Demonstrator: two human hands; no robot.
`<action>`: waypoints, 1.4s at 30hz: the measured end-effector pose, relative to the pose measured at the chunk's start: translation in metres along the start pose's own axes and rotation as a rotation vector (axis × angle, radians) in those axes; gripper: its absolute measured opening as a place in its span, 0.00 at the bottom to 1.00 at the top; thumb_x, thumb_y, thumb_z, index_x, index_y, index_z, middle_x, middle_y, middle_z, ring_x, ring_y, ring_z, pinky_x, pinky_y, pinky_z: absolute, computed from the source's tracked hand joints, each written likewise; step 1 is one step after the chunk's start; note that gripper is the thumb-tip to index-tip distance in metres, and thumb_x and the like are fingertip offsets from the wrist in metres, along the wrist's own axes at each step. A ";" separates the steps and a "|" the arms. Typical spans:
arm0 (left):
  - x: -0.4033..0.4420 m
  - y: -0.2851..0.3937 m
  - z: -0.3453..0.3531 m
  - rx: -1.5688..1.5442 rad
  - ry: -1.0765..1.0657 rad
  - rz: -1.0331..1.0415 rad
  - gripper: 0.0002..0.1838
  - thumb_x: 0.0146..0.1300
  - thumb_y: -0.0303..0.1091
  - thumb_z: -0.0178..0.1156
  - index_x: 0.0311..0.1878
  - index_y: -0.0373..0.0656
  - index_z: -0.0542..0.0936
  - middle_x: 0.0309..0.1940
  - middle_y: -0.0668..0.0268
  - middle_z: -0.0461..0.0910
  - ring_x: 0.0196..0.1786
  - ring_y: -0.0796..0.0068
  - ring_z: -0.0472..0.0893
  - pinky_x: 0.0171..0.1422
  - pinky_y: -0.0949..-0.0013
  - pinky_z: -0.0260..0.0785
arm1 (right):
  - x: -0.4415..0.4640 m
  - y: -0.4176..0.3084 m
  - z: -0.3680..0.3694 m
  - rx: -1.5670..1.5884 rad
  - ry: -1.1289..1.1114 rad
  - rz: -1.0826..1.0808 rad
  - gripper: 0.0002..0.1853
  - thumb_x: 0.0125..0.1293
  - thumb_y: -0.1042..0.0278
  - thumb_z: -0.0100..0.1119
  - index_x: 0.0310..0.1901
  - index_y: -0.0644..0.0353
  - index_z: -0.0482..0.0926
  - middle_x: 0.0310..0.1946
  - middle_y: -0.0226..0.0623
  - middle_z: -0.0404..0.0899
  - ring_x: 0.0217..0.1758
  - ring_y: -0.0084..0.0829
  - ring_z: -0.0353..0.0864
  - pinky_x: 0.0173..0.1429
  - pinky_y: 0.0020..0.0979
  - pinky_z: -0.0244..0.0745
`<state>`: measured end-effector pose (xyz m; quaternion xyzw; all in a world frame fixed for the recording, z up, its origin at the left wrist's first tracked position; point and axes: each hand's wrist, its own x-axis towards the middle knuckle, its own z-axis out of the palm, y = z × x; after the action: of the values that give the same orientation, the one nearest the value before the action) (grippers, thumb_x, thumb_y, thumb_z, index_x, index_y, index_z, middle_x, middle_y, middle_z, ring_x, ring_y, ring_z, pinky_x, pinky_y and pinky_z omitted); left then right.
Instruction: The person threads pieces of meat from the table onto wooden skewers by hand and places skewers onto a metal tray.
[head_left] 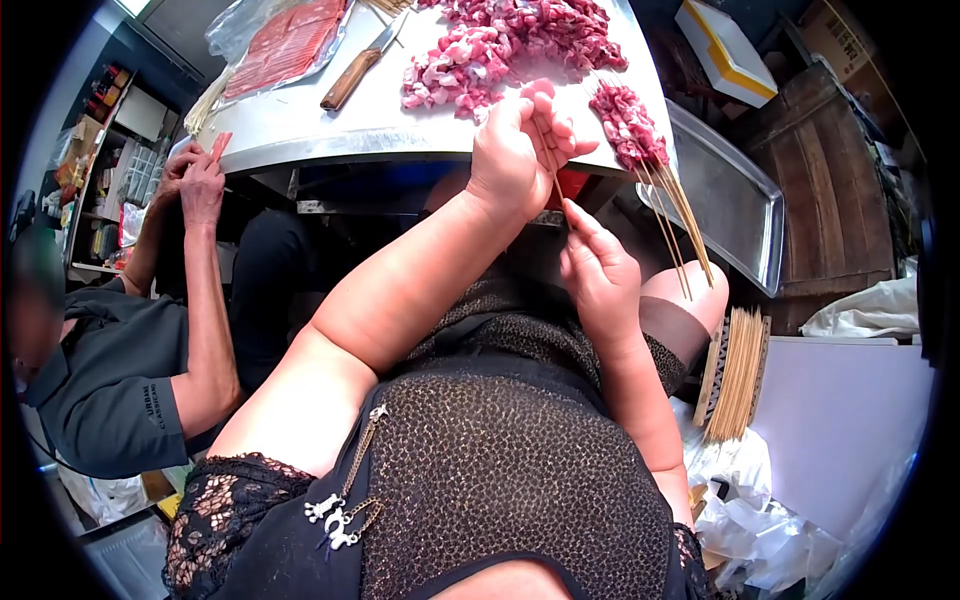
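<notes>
My left hand (515, 150) is at the front edge of the white table (290, 145), palm turned up and fingers curled around the upper part of a thin skewer (552, 172). Lower and to the right, my right hand (603, 268) pinches the bottom end of that skewer. Whether meat is on the tip inside my left hand cannot be made out. Just beyond my left hand lies a heap of cut raw meat (465, 65). To its right, several loaded meat skewers (628, 122) rest with their bare sticks over the table edge.
A co-worker's hands (195, 180) hold a red strip at the left corner. A knife (352, 80) lies beside a packet of red strips (285, 50). Right are a metal tray (735, 190), a bundle of bare skewers (738, 375) and a white box (725, 55).
</notes>
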<state>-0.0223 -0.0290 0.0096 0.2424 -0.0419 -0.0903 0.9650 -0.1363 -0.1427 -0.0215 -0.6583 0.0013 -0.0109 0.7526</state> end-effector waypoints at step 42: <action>-0.004 0.012 -0.018 0.382 0.004 -0.154 0.13 0.73 0.35 0.43 0.45 0.35 0.71 0.36 0.54 0.79 0.40 0.58 0.81 0.54 0.52 0.75 | -0.013 -0.008 -0.042 -0.418 0.066 -0.141 0.19 0.62 0.83 0.52 0.55 0.59 0.79 0.30 0.25 0.77 0.29 0.13 0.70 0.37 0.17 0.69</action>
<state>-0.0222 -0.0099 -0.0004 0.4235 -0.0378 -0.1538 0.8919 -0.1499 -0.1850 -0.0197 -0.7977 -0.0176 -0.0845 0.5968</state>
